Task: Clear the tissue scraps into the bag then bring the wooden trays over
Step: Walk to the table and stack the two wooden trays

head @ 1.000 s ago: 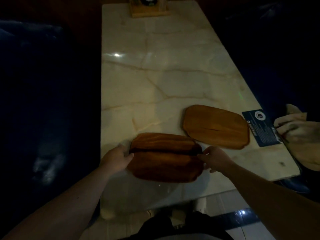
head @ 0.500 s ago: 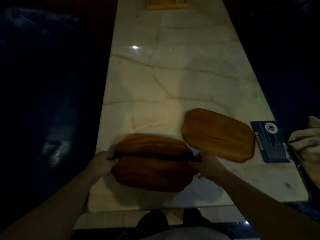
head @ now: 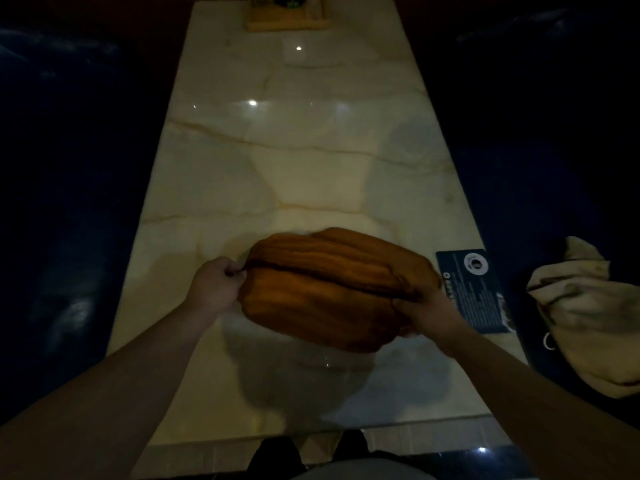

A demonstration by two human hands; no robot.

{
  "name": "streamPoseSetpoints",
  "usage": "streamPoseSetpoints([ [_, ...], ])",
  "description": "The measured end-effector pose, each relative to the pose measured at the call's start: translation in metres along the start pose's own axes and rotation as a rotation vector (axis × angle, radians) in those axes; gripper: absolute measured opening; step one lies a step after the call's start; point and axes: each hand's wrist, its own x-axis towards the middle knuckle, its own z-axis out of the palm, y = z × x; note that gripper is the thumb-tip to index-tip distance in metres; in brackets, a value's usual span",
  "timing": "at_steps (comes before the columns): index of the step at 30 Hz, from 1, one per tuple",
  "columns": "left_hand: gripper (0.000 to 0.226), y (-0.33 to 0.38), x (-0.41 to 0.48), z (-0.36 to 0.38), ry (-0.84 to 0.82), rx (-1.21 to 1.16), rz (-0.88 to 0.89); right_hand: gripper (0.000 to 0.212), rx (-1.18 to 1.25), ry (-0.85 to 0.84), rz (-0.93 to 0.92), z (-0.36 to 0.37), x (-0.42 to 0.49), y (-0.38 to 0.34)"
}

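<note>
I hold a stack of brown wooden trays [head: 322,306] above the marble table [head: 304,161], tilted down toward me. My left hand [head: 216,285] grips the stack's left edge and my right hand [head: 427,311] grips its right edge. The stack hovers over another wooden tray [head: 346,234], of which only the far rim peeks out behind. A pale cloth bag [head: 585,313] sits off the table's right side. No tissue scraps show.
A dark blue card [head: 474,289] lies at the table's right edge. A wooden holder [head: 287,15] stands at the far end. Dark seats flank the table on both sides. The near table edge is just in front of my legs.
I lifted the tray stack off the table and carried it right, over the single tray that lay beside it. Both hands kept their grip.
</note>
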Motion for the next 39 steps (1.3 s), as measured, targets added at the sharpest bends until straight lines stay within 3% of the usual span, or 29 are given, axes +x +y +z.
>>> streamPoseSetpoints([
  [3,0.014,0.029,0.009,0.031,0.027,0.051,0.04,0.039,-0.007,0.062,-0.017,-0.024,0.007,0.005],
  [9,0.011,0.063,0.027,0.076,-0.058,0.171,0.118,0.016,-0.011,0.112,0.07,-0.065,0.016,0.022],
  [14,0.021,0.069,0.035,0.099,-0.094,0.243,0.147,0.012,-0.064,0.09,0.071,-0.079,0.019,0.035],
  [24,0.022,0.061,0.041,0.1,-0.05,0.287,0.131,0.016,-0.199,0.068,0.021,-0.071,0.028,0.038],
  [31,0.02,0.058,0.046,0.101,-0.057,0.349,0.12,0.008,-0.341,0.084,-0.033,-0.071,0.036,0.037],
  [39,0.021,0.051,0.047,0.103,-0.03,0.293,0.114,0.009,-0.501,0.138,-0.118,-0.07,0.04,0.043],
])
